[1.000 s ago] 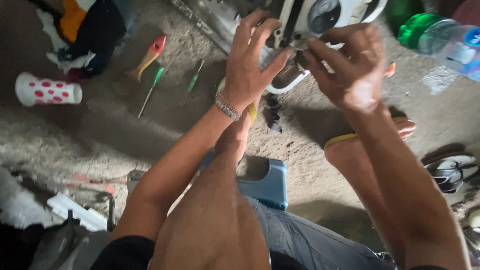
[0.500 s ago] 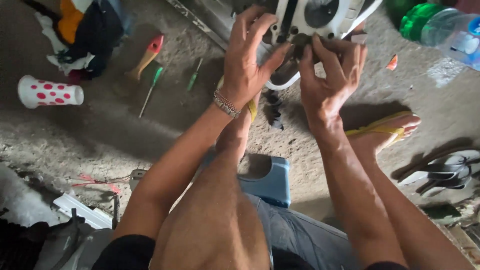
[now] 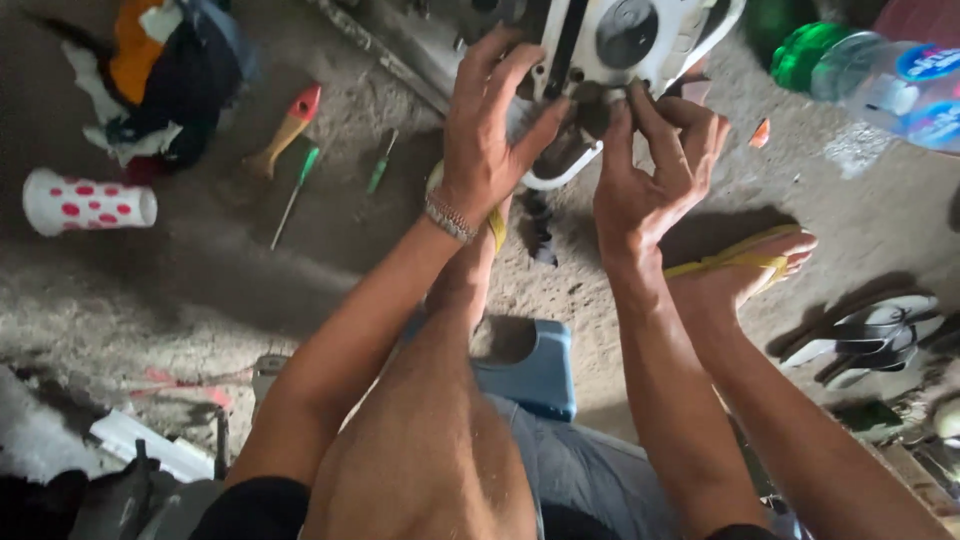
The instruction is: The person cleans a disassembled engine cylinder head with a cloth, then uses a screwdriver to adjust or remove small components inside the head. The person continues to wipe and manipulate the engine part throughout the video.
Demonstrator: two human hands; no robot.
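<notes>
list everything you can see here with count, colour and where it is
machine housing: 1, white with a dark round part, top centre
cup: 1, white with red dots, lying on its side at left
screwdrivers: 2, green handles, on the floor upper left
wooden-handled tool: 1, tan with a red end, beside the screwdrivers
cloth pile: 1, orange, dark and white, top left
bottle: 1, clear with a green cap, top right
stool: 1, blue, under the legs
sandal: 1, yellow strap, on the right foot
left hand: on the housing
right hand: fingers at the housing's lower edge
</notes>
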